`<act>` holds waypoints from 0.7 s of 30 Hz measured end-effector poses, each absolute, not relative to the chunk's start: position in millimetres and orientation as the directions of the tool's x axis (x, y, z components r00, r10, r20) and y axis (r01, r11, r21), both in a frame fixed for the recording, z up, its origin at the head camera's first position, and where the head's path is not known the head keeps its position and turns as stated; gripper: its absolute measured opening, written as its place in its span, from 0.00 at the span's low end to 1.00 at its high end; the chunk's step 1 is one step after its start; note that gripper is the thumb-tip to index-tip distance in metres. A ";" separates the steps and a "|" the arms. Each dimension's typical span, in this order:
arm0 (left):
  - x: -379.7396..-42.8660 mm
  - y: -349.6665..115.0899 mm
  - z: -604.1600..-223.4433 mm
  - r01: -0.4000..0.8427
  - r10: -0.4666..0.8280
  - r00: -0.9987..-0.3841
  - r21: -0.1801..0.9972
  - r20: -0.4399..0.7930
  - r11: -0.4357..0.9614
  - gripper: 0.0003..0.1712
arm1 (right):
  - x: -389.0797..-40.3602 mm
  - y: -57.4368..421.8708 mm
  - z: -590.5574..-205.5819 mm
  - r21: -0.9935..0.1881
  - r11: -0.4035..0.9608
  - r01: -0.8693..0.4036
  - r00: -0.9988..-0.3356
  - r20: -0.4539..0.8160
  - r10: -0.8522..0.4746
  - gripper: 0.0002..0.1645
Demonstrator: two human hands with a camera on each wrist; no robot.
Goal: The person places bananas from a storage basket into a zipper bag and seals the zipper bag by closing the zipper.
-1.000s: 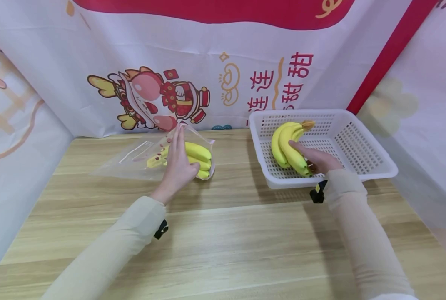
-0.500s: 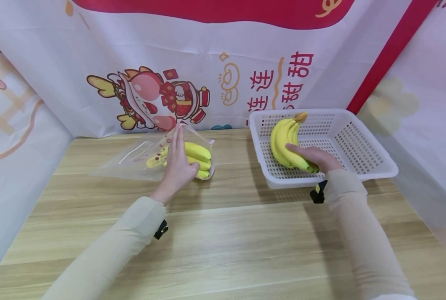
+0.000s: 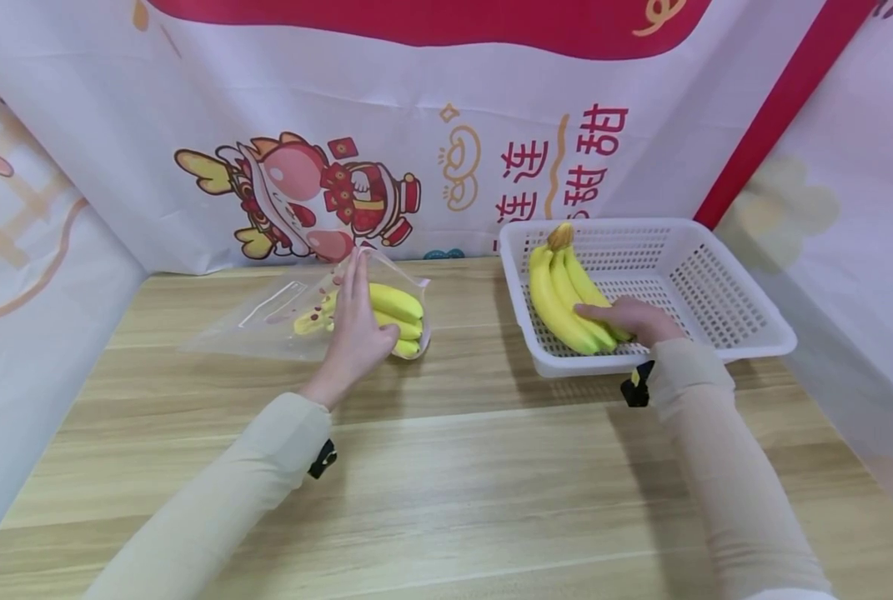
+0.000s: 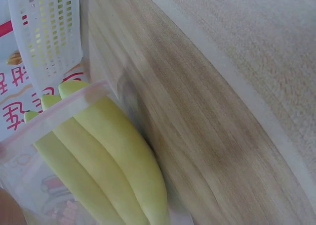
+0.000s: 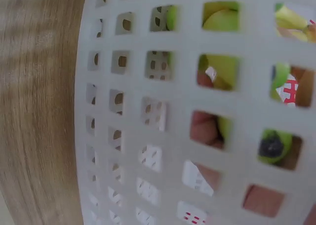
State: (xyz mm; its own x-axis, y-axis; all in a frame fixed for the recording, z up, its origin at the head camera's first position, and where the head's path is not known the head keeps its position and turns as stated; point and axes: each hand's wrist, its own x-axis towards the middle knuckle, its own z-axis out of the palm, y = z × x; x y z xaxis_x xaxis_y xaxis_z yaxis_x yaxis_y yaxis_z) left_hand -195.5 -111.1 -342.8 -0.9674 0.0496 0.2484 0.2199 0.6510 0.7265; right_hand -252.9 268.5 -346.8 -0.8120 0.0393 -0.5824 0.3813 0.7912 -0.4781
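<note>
In the head view, my left hand (image 3: 359, 321) lies with straight fingers against a clear plastic bag (image 3: 273, 312) on the table's left side. Several yellow bananas (image 3: 397, 304) are in the bag, their tips at its mouth. Up close in the left wrist view, the bag's pale edge (image 4: 59, 113) crosses the bananas (image 4: 111, 160). My right hand (image 3: 637, 319) grips the lower end of another banana bunch (image 3: 559, 292), thumb on top, inside a white basket (image 3: 750, 312). That bunch's brown stem points to the back. In the right wrist view, the basket wall (image 5: 177, 96) hides most of that hand.
The wooden table (image 3: 446, 492) reaches back to a printed cloth (image 3: 446, 83) with red lettering and a cartoon figure. More cloth (image 3: 33, 250) hangs at the left, and the basket stands near the back right.
My right hand has turned the banana bunch in the basket, its stem swinging from the right to the left. The left hand and the bag have stayed still.
</note>
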 end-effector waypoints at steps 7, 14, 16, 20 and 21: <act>-194.3 -112.8 -341.6 0.212 0.045 -0.970 0.736 0.240 0.643 0.63 | -252.7 264.5 -347.9 -0.565 0.721 0.401 -0.828 -0.561 0.022 0.48; -194.2 -113.6 -341.4 0.215 0.047 -0.969 0.737 0.243 0.641 0.62 | -247.9 257.9 -341.7 -0.676 0.592 0.439 -0.839 -0.545 -0.001 0.46; -194.0 -113.5 -341.3 0.216 0.048 -0.969 0.737 0.242 0.640 0.62 | -246.7 257.4 -340.5 -0.698 0.559 0.448 -0.840 -0.542 -0.003 0.46; -193.6 -113.1 -340.8 0.215 0.050 -0.970 0.737 0.239 0.640 0.63 | -244.6 258.6 -338.9 -0.734 0.511 0.448 -0.859 -0.512 0.019 0.45; -193.5 -112.9 -340.8 0.215 0.051 -0.970 0.737 0.239 0.641 0.63 | -244.2 259.2 -338.6 -0.741 0.504 0.443 -0.866 -0.499 0.028 0.45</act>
